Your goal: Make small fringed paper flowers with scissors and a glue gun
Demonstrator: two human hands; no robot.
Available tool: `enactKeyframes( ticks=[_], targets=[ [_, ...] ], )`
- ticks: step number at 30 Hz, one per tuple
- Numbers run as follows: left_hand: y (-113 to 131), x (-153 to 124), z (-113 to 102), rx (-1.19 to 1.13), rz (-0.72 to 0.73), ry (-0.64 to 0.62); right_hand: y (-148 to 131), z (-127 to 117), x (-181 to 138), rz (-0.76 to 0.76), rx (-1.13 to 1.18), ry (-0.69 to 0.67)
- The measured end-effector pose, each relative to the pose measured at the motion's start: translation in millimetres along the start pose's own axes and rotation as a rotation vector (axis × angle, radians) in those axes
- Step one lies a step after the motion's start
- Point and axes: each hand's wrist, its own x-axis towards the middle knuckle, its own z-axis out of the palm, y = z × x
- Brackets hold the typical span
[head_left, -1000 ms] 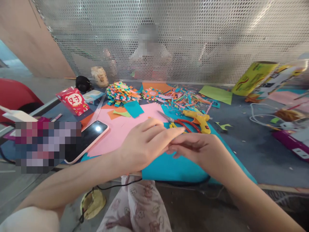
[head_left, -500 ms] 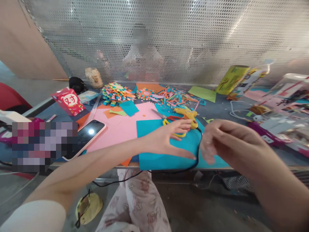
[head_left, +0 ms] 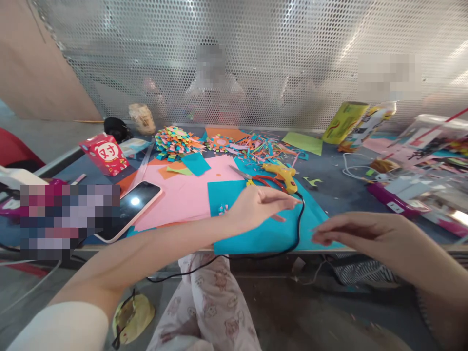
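Note:
My left hand [head_left: 258,207] is over the blue paper sheet [head_left: 234,240], its thumb and fingers drawn together; anything between them is too small to make out. To its right, my right hand [head_left: 369,234] hovers near the table's front edge, fingertips also pinched, with no object visible in them. A tiny pink-and-blue paper piece [head_left: 223,209] lies on the sheet beside my left wrist. Just beyond my left hand are scissors [head_left: 241,173], red-handled pliers [head_left: 268,179] and a yellow glue gun [head_left: 283,174] whose black cord runs across the sheet.
Behind are a fringed paper ball [head_left: 177,142], a paper flower [head_left: 220,142] and a heap of paper strips [head_left: 265,146]. A phone [head_left: 131,209] lies left on pink paper [head_left: 175,195]. A yellow can [head_left: 343,123] and a bottle [head_left: 369,126] stand back right.
My left hand's spread fingers have closed to a pinch. My right hand has moved slightly right and lower, away from the left. The tiny paper piece has come into view.

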Motion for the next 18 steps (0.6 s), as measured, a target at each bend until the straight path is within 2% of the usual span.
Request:
enactKeyframes(
  ticks=[2,5,7,10,13,14,16,18],
  targets=[
    [-5,3,7,0.110,0.075,-0.031,-7,19,3,-0.037,0.037,-0.015],
    [-10,0,17,0.366,0.189,-0.176,-15,43,11,-0.016,0.085,0.061],
    [-10,-2,20,0.496,0.192,-0.176,-17,51,14,0.036,0.201,0.052],
    [-7,-4,17,0.456,0.080,-0.146,-16,50,10,0.155,0.363,-0.043],
    [-4,-2,6,0.211,-0.105,-0.217,-8,30,-2,0.311,0.290,-0.053],
    [-3,-2,2,0.143,-0.153,-0.208,-4,21,-7,0.336,0.218,0.035],
    [-1,-2,-5,0.092,-0.198,-0.157,6,5,-14,0.276,0.031,0.388],
    [-1,-5,-7,0.127,-0.216,-0.147,14,-5,-17,0.167,-0.096,0.570]
  ],
)
